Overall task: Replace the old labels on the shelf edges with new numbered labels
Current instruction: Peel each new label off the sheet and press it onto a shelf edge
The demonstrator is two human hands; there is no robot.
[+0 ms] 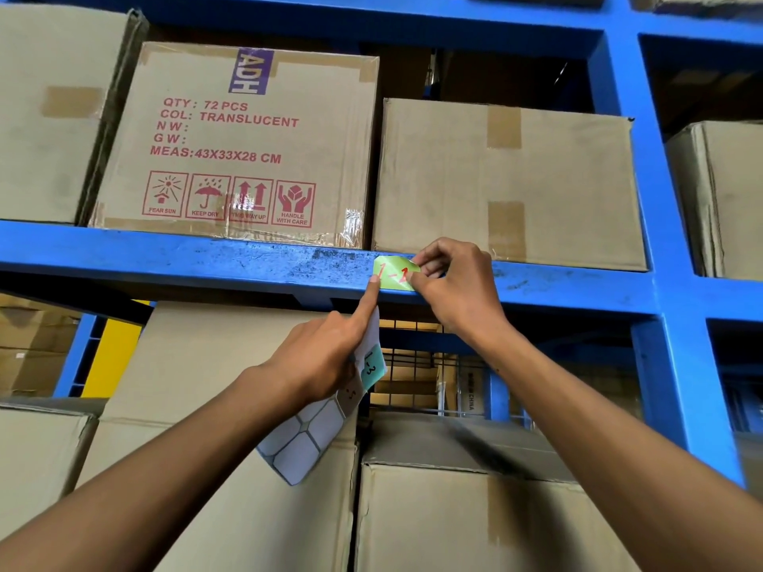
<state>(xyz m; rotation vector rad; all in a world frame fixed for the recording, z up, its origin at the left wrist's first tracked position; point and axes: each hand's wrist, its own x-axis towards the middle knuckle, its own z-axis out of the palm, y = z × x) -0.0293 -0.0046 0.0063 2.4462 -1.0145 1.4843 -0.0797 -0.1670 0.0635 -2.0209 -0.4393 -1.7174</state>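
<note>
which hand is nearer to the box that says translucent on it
Left. The left hand points up just below the printed box's lower right corner; the right hand pinches the green label further right, under the plain box.

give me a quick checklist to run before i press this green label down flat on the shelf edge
1. Green label on the blue shelf edge: ok, it lies on the beam's front face.
2. Left end held down: ok, the left hand has its index fingertip on that end.
3. Right end under control: ok, the right hand pinches it.
4. Label fully stuck: not ok, the right end looks lifted off the beam.
5. Label level with the beam: cannot tell, the right hand's fingers cover part of it.
6. Spare label sheet secure: ok, held in the left hand, a label marked 1-3 showing.
</note>
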